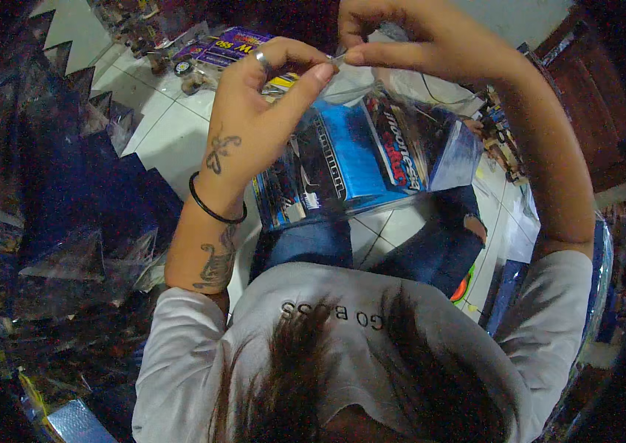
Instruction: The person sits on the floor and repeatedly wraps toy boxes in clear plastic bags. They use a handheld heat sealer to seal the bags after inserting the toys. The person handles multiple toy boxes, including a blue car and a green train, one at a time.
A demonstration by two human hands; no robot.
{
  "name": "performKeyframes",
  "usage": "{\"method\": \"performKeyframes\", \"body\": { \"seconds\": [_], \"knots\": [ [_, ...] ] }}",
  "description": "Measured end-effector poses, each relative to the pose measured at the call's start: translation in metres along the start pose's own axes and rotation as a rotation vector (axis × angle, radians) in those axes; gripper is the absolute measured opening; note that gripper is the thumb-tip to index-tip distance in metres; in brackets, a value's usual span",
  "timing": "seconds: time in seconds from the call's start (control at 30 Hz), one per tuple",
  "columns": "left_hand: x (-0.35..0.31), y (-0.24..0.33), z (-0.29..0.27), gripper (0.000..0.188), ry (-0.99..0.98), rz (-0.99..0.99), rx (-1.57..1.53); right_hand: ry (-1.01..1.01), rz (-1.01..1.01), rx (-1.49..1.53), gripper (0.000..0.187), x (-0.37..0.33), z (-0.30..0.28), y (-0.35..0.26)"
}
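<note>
In front of me, above my lap, my left hand (pixel 272 103) is raised with thumb and forefinger pinched together. Fingertip to fingertip with it, my right hand (pixel 431 48) also pinches, coming in from the upper right. Between them shows a thin, pale sliver (pixel 339 58), too small to name. A ring and a black wristband are on the left hand and wrist. Below the hands, a glossy blue and black printed plastic sheet (pixel 353 151) lies across my knees, touched by neither hand. Its far edge is partly hidden behind the left hand.
Dark plastic sheets (pixel 77 199) with zigzag edges spread at the left. A purple and yellow printed packet (pixel 232 50) lies on the white tiled floor (pixel 152 118) beyond my knees. Clutter (pixel 501 140) runs along the right, near a brown wooden panel (pixel 597 103).
</note>
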State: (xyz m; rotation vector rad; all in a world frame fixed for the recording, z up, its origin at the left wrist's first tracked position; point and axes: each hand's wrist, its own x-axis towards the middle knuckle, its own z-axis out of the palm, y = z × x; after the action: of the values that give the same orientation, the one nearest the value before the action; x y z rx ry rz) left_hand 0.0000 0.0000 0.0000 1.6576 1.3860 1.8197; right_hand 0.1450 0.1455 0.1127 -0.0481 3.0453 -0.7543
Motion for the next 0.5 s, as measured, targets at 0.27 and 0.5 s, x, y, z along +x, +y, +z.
{"method": "performKeyframes", "body": {
  "seconds": [0.27,0.5],
  "knots": [
    [0.01,-0.005,-0.004,0.018,-0.118,-0.047,-0.096,0.061,0.008,-0.033,0.028,-0.006,0.006,-0.01],
    [0.011,-0.012,0.0,0.02,-0.183,-0.178,-0.29,0.448,-0.283,-0.71,0.015,-0.012,0.03,-0.015]
  ]
}}
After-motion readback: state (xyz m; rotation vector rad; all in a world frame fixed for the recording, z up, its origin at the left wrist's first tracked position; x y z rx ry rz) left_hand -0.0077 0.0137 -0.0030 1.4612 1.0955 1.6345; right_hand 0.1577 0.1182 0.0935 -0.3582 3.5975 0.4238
